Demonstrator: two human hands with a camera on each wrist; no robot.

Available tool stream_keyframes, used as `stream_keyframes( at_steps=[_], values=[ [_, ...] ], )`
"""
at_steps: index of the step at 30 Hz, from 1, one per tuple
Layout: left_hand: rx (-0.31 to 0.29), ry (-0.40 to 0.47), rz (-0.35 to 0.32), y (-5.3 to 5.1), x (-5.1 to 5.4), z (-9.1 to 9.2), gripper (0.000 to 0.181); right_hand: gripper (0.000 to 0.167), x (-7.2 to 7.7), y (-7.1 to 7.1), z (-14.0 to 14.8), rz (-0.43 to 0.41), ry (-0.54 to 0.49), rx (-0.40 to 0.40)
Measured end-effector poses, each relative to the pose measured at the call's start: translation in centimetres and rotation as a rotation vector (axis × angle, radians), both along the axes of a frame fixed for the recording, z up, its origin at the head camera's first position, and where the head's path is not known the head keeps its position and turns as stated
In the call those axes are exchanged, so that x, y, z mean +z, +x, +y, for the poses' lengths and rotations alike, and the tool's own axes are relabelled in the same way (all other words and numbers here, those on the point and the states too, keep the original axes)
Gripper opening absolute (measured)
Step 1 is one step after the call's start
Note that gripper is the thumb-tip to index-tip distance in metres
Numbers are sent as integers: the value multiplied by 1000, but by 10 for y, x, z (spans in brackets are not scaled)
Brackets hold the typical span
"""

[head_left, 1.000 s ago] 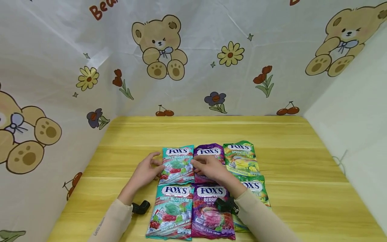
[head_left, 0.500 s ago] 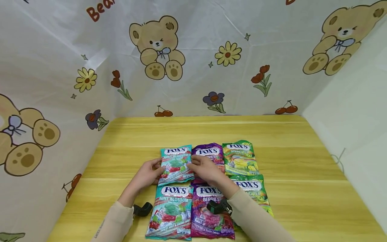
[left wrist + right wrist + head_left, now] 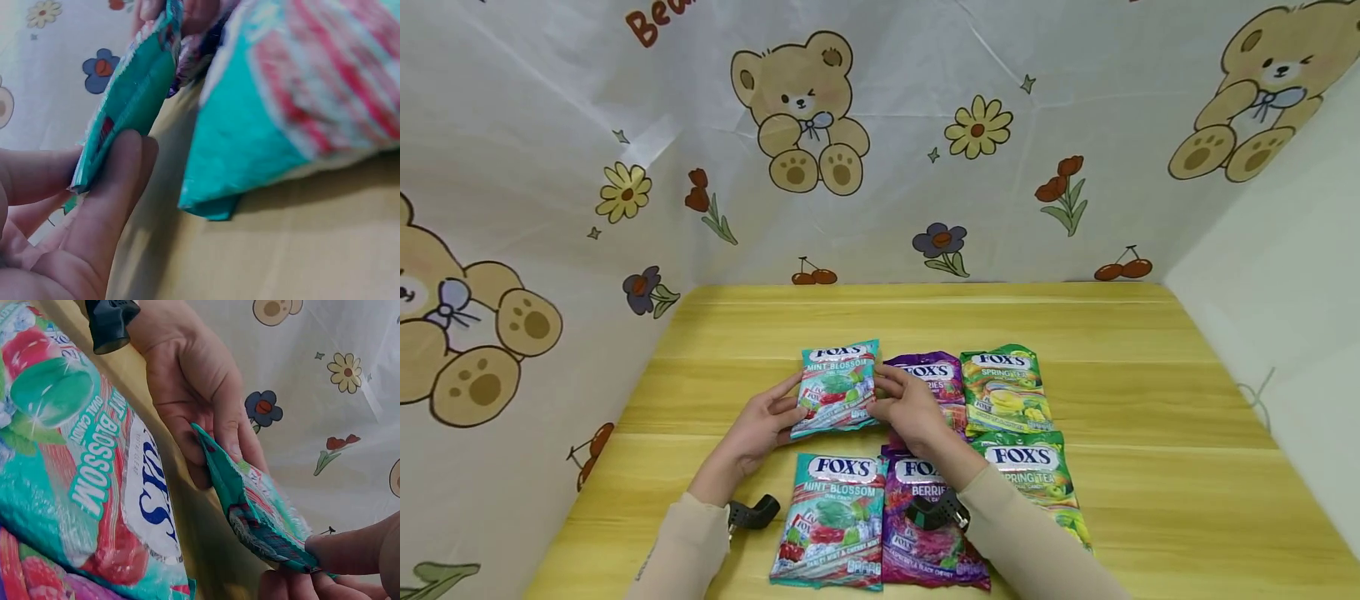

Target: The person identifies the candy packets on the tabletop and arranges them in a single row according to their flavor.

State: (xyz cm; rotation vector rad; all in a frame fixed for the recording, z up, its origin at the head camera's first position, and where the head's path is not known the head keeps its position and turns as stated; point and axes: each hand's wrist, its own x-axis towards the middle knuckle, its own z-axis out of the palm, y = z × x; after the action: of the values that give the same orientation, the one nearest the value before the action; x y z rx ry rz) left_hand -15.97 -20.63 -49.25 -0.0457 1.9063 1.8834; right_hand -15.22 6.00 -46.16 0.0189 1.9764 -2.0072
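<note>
A teal bag of Mint Blossom candy [image 3: 837, 387] is raised off the table, tilted, between both hands. My left hand [image 3: 758, 429] pinches its left edge; in the left wrist view, thumb and fingers [image 3: 119, 181] clasp the bag's edge. On the opposite side, my right hand [image 3: 913, 408] pinches the right edge, and the right wrist view shows that thumb [image 3: 350, 550] on the bag [image 3: 269, 519]. Just in front lies a second Mint Blossom bag [image 3: 831, 525], flat on the table. A purple Berries bag [image 3: 943, 375] is partly covered by my right hand.
Another purple Berries bag [image 3: 925, 550] lies beside the front mint bag, under my right wrist. Two green Spring Tea bags [image 3: 1006, 392] form the right column, the nearer one partly behind my sleeve. A patterned curtain [image 3: 880, 208] borders the wooden table [image 3: 1150, 367] at the back.
The rear mint bag, flat on the table a second ago, is now gripped at both sides, lifted and tilted. A gap has opened between it and the front mint bag.
</note>
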Motion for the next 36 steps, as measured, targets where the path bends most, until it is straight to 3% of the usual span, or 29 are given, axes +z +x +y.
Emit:
stream_keyframes(
  at_steps=[7, 14, 20, 27, 36],
  values=[
    [20, 160, -18, -14, 2, -10, 68, 70, 2, -11, -16, -39, -145, -62],
    [22, 357, -43, -29, 6, -20, 69, 70, 6, -22, -31, -64, -168, -100],
    [52, 423, -43, -38, 10, -29, 67, 72, 7, -34, -48, -88, -185, -130],
    [56, 551, -71, -49, 13, -42, 67, 73, 6, -46, -65, -172, -301, -115],
    [57, 583, -59, -68, 11, -54, 66, 65, -8, -64, -85, -213, -357, -197]
  ],
)
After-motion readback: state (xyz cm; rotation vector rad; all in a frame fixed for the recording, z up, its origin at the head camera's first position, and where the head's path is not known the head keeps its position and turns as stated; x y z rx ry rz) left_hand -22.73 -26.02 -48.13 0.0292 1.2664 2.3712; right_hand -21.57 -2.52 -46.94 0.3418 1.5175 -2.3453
